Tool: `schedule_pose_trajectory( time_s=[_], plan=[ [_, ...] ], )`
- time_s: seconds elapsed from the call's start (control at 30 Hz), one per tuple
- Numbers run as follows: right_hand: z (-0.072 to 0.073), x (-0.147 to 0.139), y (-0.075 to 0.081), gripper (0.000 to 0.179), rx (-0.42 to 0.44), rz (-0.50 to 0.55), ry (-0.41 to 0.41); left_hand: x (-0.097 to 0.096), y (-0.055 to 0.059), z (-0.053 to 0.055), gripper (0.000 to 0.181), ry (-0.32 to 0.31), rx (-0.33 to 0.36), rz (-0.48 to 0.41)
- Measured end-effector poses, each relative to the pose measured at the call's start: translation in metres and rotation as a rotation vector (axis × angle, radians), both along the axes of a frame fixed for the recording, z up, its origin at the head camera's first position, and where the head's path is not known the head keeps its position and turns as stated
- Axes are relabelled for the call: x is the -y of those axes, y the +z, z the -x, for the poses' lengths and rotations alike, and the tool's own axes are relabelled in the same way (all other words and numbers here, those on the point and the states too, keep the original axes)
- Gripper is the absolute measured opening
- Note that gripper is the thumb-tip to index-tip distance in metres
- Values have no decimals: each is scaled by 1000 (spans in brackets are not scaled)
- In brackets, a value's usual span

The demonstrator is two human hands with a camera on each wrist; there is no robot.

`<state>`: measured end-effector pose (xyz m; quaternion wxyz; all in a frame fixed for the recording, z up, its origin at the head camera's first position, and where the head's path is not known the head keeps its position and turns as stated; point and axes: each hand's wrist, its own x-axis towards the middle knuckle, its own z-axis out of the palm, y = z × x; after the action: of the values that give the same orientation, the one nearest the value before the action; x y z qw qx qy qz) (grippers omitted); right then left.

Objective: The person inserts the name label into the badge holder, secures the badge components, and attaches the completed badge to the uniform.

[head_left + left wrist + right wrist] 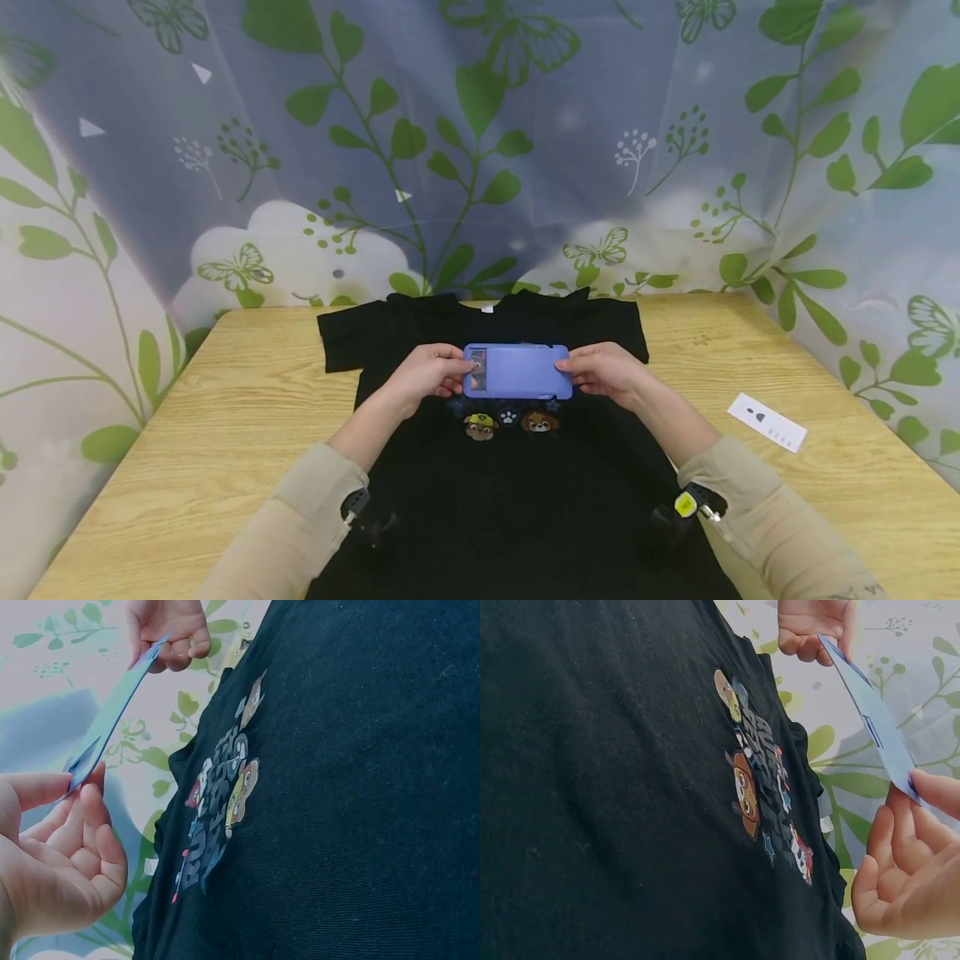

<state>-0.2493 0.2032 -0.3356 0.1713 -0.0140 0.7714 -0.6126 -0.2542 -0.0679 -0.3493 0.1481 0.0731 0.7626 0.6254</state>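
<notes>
A thin, flat blue-violet rectangular piece (521, 372) with rounded corners is held up above a black T-shirt (510, 508). At its left end is a small dark strip with a picture; I cannot tell what the piece is. My left hand (429, 377) pinches that end, thumb on the near face and fingers behind, as the left wrist view also shows. The opposite end is pinched between thumb and fingers of my right hand (606, 375). Cartoon dog heads (480, 426) printed on the shirt's chest show below the piece, which hides part of the print in the head view.
The shirt lies spread on a wooden table (247, 400), its neck toward the far edge. Right of it lies a white card (767, 422) with small dark marks. A leaf-patterned curtain (600, 150) hangs behind the table and along both sides.
</notes>
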Motion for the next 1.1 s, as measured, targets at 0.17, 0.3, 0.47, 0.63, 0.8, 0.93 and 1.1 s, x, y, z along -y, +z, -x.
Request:
schedule_pose_trajectory(
  time_s=[0.17, 0.3, 0.47, 0.63, 0.8, 0.93, 1.1],
  plan=[
    [1, 0, -1, 14, -12, -29, -3, -1, -2, 0, 14, 7, -4, -6],
    [2, 0, -3, 15, -6, -34, -12, -1, -4, 0, 14, 16, -18, -1],
    [2, 3, -4, 7, -10, -9, 0, 1, -6, 1, 15, 38, -46, 26],
    [2, 3, -2, 10, -7, 10, 3, 1, -6, 2, 16, 49, -55, 46],
    [2, 3, -2, 8, -7, 11, 9, 2, -4, 1, 17, 50, -60, 59],
    [2, 2, -2, 9, -7, 14, 18, 3, -4, 1, 17, 51, -54, 69],
    [2, -1, 0, 13, -5, 17, 27, 3, -5, 3, 17, 65, -42, 80]
  ],
)
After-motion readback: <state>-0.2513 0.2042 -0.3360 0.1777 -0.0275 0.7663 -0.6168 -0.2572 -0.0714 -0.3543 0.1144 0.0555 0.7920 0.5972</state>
